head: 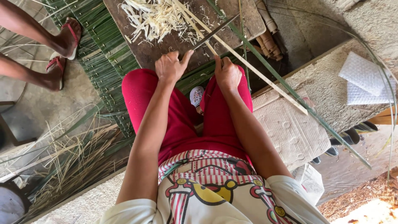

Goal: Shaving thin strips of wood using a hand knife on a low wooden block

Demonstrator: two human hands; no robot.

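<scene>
1. Left hand (pixel 171 66) down on the left knee, at the near edge of the board (pixel 153 54).
2. Fingers curled tight round the knife (pixel 213 33) handle, thumb sticking out toward the blade.
3. Knife dark and thin, lying slanted across the board, tip pointing up and away to the right.
4. Right hand (pixel 226 74) on the right knee, just beside the left one.
5. Closed round the pale stick (pixel 265 79), thumb up against it.
6. Stick long and thin, running from under the blade down to the right, over the cardboard (pixel 290 132).
7. Blade and stick crossing just above the two hands, touching there.
8. Pile of pale shavings (pixel 155 16) on the far part of the board.
9. Long green stem (pixel 306 108) lying next to the stick, going farther off to the right.
10. Red shorts (pixel 182 120) under both hands.
11. Green leaf mat (pixel 103 45) on the ground left of the board.
12. Dry strips (pixel 70 161) heaped low on the left.
13. Another person's feet in red sandals (pixel 62 45) at the top left, well apart from the hands.
14. White bubble wrap (pixel 365 79) on the ledge at the right.
</scene>
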